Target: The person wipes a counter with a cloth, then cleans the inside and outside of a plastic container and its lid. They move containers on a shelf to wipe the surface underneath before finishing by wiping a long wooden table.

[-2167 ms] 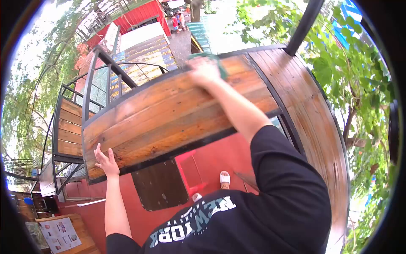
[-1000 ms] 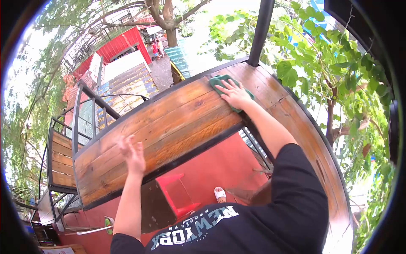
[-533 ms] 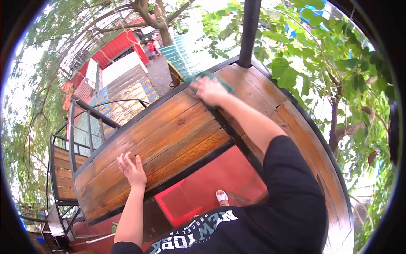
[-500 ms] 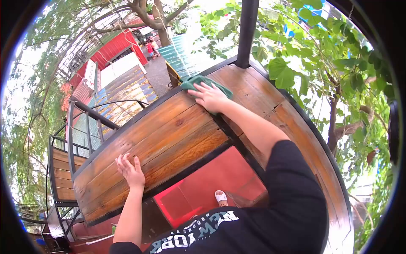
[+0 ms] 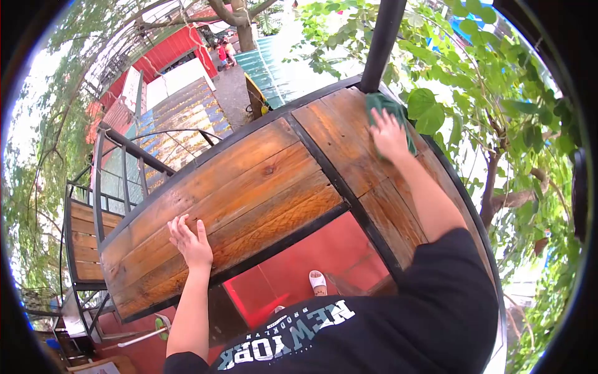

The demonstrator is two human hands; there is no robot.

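Note:
My right hand (image 5: 391,136) presses a dark green cloth (image 5: 377,104) against the wooden tabletop (image 5: 249,169), close to the far right corner. The cloth shows beyond my fingertips and along the right side of the hand. On the left part of the same top, my left hand (image 5: 192,243) appears to rest with its fingers apart, holding nothing. The top is made of brown planks framed by black metal strips, and it bends around to the right.
A black metal post (image 5: 381,47) rises at the far corner beside the cloth. Leafy branches (image 5: 427,112) hang over the right edge. Black railings (image 5: 134,149) stand at the left. Below is a red floor (image 5: 311,252). Two people are far off in the lane.
My right hand has slid the green cloth to the right, from the far edge by the metal divider to near the post. My left hand stays in nearly the same place.

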